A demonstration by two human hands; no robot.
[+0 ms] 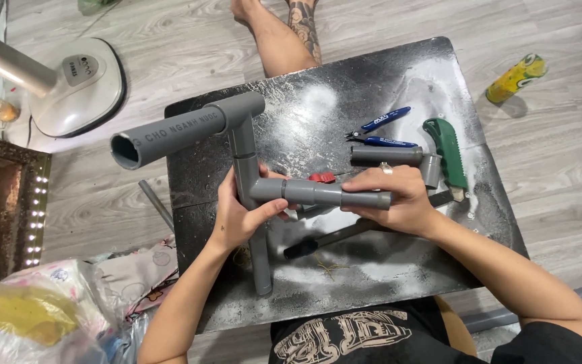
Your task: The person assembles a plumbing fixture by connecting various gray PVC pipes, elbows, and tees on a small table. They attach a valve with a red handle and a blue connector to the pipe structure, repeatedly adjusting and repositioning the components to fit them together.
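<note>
A grey plastic pipe assembly (237, 141) is held above a low black table (385, 74). It has an upright stem, a wide pipe branching toward the upper left, and a thinner horizontal arm (328, 194) running right. My left hand (240, 216) grips the elbow joint where stem and arm meet. My right hand (399, 199), with a ring on one finger, closes around the right end of the horizontal arm.
On the table lie blue-handled cutters (382, 131), a green-handled saw (447, 152), a short grey pipe with a fitting (389, 156), a small red piece (322, 177) and a dark tool (335, 237). A fan base (79, 84) stands left, a yellow can (514, 79) right. Another person's legs (284, 34) are beyond the table.
</note>
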